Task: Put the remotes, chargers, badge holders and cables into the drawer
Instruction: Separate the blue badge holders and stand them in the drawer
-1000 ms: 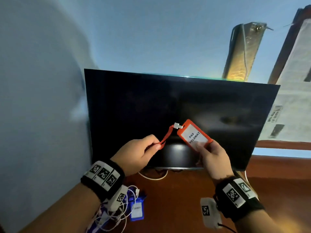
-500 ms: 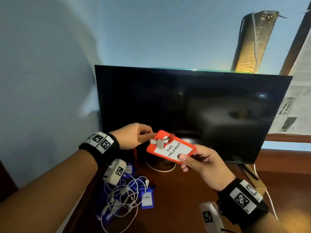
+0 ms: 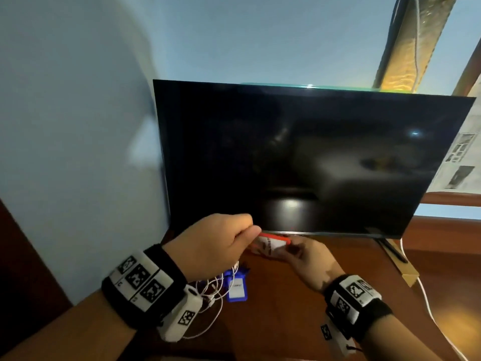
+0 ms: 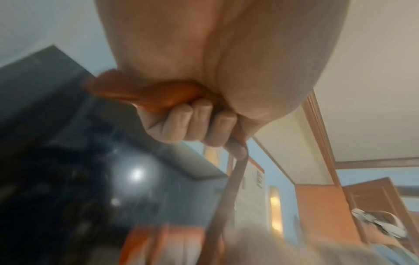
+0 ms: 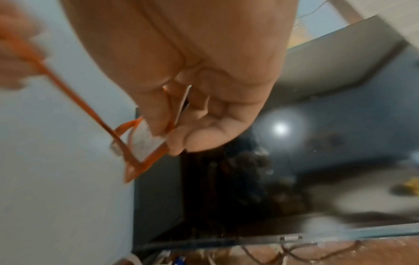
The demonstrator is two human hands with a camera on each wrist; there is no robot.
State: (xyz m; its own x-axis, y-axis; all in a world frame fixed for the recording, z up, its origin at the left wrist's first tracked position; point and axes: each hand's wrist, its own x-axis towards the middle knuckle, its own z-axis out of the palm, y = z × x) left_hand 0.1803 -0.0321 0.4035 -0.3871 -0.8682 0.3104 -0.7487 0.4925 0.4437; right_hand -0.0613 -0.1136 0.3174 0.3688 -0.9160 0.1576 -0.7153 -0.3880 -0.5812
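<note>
An orange badge holder (image 3: pixel 273 243) with a white card hangs just above the wooden tabletop (image 3: pixel 281 303), below the TV's lower edge. My right hand (image 3: pixel 304 256) pinches its frame (image 5: pixel 149 157) between thumb and fingers. My left hand (image 3: pixel 221 243) is curled round the bunched orange lanyard (image 4: pixel 145 93), which runs taut down toward the holder. On the table's left side lie a blue badge holder (image 3: pixel 236 287) and a tangle of white cables (image 3: pixel 210 295). The drawer is out of sight.
A large dark TV (image 3: pixel 299 157) stands at the back of the table against a blue wall. A white cable (image 3: pixel 426 303) trails along the table's right side beside a flat cardboard box (image 3: pixel 406 269). A window frame sits at the right.
Both hands have come down from in front of the screen to just above the table. The left hand has gathered the lanyard into its fist and closed in on the holder.
</note>
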